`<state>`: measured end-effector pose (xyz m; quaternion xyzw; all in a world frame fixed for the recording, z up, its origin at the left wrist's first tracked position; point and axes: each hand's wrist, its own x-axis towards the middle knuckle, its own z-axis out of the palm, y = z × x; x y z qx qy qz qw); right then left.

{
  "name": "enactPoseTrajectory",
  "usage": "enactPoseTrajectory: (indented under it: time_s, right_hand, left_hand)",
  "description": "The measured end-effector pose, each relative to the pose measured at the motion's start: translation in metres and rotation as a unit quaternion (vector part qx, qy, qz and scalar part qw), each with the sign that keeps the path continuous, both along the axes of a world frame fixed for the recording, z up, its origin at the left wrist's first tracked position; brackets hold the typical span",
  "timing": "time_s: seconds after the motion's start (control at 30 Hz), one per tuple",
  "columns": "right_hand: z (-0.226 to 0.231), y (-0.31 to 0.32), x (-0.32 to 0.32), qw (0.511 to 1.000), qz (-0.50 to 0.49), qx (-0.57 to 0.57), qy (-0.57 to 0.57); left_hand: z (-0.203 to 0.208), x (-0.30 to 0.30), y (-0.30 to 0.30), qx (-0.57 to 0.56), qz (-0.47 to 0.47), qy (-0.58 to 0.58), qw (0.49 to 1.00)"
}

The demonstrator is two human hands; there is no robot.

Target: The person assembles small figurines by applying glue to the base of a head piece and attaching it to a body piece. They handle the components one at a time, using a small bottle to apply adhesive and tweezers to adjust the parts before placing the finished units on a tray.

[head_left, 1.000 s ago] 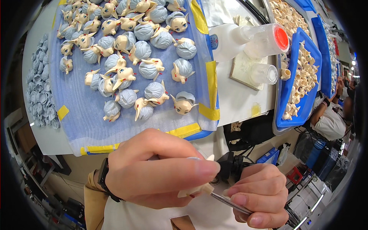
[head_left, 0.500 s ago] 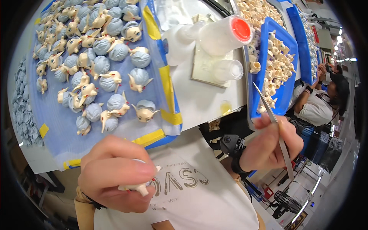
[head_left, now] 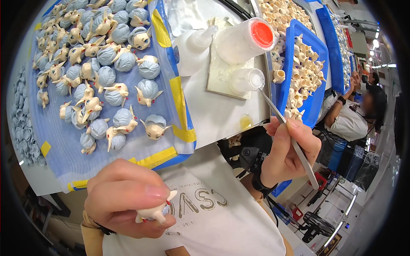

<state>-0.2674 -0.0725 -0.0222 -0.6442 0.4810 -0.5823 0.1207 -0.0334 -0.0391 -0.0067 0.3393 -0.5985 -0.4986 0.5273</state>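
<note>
Doll head (head_left: 150,213) in left hand (head_left: 124,197)

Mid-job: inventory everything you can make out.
Tray: one, blue, left
Doll heads: dozens, cream and grey-blue, on tray
Loose pieces: many, grey-blue, far left
Squeeze bottle: one, whitish, centre
Jar: one, clear, red-ended, right of bottle
Cup: one, clear, near jar
Board: one, pale, under cup
Bins: at least two, blue, right
Hollow parts: many, cream, in nearer bin
Co-worker: at least one, white-shirted, far right
Fan: one, black, lower right
Metal tool: one, silver, right hand
Held head: one, cream, left hand
Left hand: one, bare, lower left
Right hand: one, bare, right of centre
</note>
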Motion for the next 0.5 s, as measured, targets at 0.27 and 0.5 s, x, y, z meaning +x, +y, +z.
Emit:
enactPoseTrajectory:
  time_s: [0.27, 0.5]
  right_hand:
    - [0.0001, 0.0005, 0.0003, 1.0, 0.004, -0.003, 0.007]
    - [-0.0011, -0.0002, -0.0012, 1.0, 0.02, -0.01, 0.016]
  left_hand:
    - [0.0006, 0.0003, 0.0, 0.003, -0.003, -0.006, 1.0]
    - [0.0006, 0.0009, 0.0005, 0.008, -0.005, 0.001, 1.0]
